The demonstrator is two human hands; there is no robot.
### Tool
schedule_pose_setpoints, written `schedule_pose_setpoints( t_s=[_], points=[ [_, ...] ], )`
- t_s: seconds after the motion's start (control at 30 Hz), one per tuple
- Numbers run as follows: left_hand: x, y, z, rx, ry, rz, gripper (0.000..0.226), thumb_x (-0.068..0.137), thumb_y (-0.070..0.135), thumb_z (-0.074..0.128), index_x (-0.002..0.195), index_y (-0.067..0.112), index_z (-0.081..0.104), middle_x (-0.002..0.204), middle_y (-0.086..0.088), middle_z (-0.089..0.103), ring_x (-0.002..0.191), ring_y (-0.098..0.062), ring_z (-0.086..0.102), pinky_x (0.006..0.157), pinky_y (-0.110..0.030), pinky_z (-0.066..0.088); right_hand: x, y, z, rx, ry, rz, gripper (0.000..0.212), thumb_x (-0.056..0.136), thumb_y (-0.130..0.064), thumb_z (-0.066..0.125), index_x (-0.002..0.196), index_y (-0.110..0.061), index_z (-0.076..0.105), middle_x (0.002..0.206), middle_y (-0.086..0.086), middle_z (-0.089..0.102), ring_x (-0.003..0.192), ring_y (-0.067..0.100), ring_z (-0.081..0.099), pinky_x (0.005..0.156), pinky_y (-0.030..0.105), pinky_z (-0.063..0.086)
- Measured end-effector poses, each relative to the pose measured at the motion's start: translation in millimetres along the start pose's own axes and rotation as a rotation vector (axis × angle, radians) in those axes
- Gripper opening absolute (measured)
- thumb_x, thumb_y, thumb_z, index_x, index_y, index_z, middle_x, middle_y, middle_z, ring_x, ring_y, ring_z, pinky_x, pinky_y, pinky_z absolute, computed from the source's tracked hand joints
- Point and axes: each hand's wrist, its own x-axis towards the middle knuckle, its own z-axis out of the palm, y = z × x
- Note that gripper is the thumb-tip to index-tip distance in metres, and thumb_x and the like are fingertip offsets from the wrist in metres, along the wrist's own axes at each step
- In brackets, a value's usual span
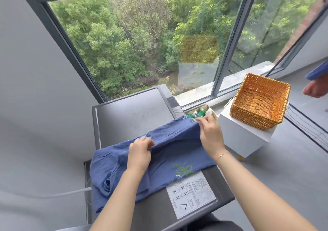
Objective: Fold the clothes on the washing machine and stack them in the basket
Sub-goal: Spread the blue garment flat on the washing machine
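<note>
Bare forearms reach over a washing machine (134,113) as the left hand (139,155) and right hand (210,133) pinch a blue shirt's (170,152) far edge, apparently to fold it, while the basket (259,101) waits empty alongside.

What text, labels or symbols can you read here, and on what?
White instruction sticker on the dark grey washing machine lid: four "X" marks and a "V"-like symbol; its printed text is too small to read.
Green-capped bottles in the cardboard box: labels unreadable.
Blue embroidered garment: no lettering, only embroidery.
</note>
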Motion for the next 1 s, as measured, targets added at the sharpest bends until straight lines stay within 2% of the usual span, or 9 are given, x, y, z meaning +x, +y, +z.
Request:
schedule_pose_setpoints(
  t_s=[0.13, 0.23, 0.33, 0.43, 0.57, 0.63, 0.77, 0.87, 1.0],
  points=[
    [-17, -10, 5, 0.09, -0.067, 0.085, 0.045, 0.059, -0.016, 0.052, 0.076, 0.023, 0.066, 0.077, 0.01, 0.052, 0.084, -0.023, 0.055, 0.07, -0.031, 0.025, -60, 7, 5, -0.037, -0.039, 0.03, 0.017, 0.079, -0.002, 0.05, 0.078, -0.01, 0.065, 0.079, 0.005, 0.052, 0.07, 0.028, 0.053, 0.069, 0.032, 0.034],
    [-26, -17, 5, 0.156, -0.199, 0.091, 0.043, 0.07, -0.004, 0.055, 0.09, 0.031, 0.069, 0.093, 0.014, 0.054, 0.102, -0.017, 0.051, 0.08, -0.028, 0.02, -90, 8, 10, -0.141, -0.182, 0.06, 0.022, 0.068, -0.022, 0.039, 0.06, -0.015, 0.059, 0.069, 0.001, 0.05, 0.065, 0.028, 0.053, 0.063, 0.034, 0.045],
    [-34, -27, -2, 0.127, -0.056, 0.08, 0.043, 0.065, 0.005, 0.066, 0.099, 0.032, 0.068, 0.113, 0.013, 0.058, 0.111, -0.015, 0.048, 0.095, -0.032, 0.022, -80, -1, 9, -0.112, -0.207, 0.159, 0.014, 0.061, -0.017, 0.049, 0.067, -0.016, 0.061, 0.075, 0.001, 0.051, 0.071, 0.027, 0.053, 0.067, 0.035, 0.043],
    [-46, -37, -18, 0.16, 0.098, -0.133, 0.052, 0.068, 0.016, 0.074, 0.116, 0.029, 0.061, 0.123, 0.006, 0.054, 0.116, -0.02, 0.047, 0.1, -0.042, 0.03, -61, -25, 9, -0.001, -0.222, 0.13, 0.022, 0.064, -0.013, 0.048, 0.079, -0.016, 0.063, 0.084, 0.001, 0.052, 0.079, 0.025, 0.052, 0.072, 0.035, 0.04],
    [-69, -71, -39, 0.185, -0.17, -0.592, 0.078, 0.075, 0.053, 0.071, 0.139, 0.029, 0.033, 0.14, -0.001, 0.033, 0.131, -0.024, 0.033, 0.104, -0.04, 0.033, -49, -81, 28, 0.179, -0.439, -0.023, 0.026, 0.072, -0.017, 0.046, 0.089, -0.015, 0.066, 0.093, 0.001, 0.054, 0.09, 0.024, 0.052, 0.078, 0.038, 0.042],
    [-79, -84, -39, 0.184, -0.254, -0.605, 0.071, 0.075, 0.055, 0.069, 0.133, 0.028, 0.038, 0.136, 0.0, 0.035, 0.128, -0.023, 0.035, 0.101, -0.036, 0.036, -51, -106, 42, 0.242, -0.59, -0.131, 0.027, 0.076, -0.016, 0.049, 0.097, -0.016, 0.066, 0.1, 0.0, 0.055, 0.097, 0.023, 0.052, 0.084, 0.036, 0.041],
    [-94, -105, -37, 0.021, -0.024, -0.405, 0.014, 0.082, 0.027, 0.065, 0.093, 0.019, 0.066, 0.101, 0.004, 0.062, 0.102, -0.026, 0.057, 0.078, -0.036, 0.042, -60, -143, 70, 0.255, -0.758, -0.338, 0.051, 0.073, -0.006, 0.055, 0.122, -0.018, 0.06, 0.122, 0.002, 0.054, 0.111, 0.025, 0.049, 0.089, 0.032, 0.035],
    [-99, -114, -50, -0.083, 0.071, -0.259, 0.008, 0.077, 0.024, 0.062, 0.08, 0.023, 0.069, 0.083, 0.014, 0.069, 0.08, -0.015, 0.064, 0.068, -0.029, 0.042, -63, -147, 83, 0.256, -0.771, -0.362, 0.076, 0.07, -0.001, 0.053, 0.142, -0.024, 0.044, 0.142, 0.002, 0.043, 0.126, 0.023, 0.041, 0.1, 0.035, 0.036],
    [-101, -122, -81, -0.433, -0.056, -0.364, 0.008, 0.083, 0.017, 0.072, 0.078, 0.023, 0.071, 0.076, 0.01, 0.07, 0.07, -0.003, 0.059, 0.069, -0.023, 0.044, -59, -146, 86, 0.381, -0.833, -0.243, 0.072, 0.075, -0.019, 0.061, 0.144, -0.023, 0.041, 0.127, -0.007, 0.054, 0.119, 0.014, 0.047, 0.105, 0.029, 0.033]
  ],
)
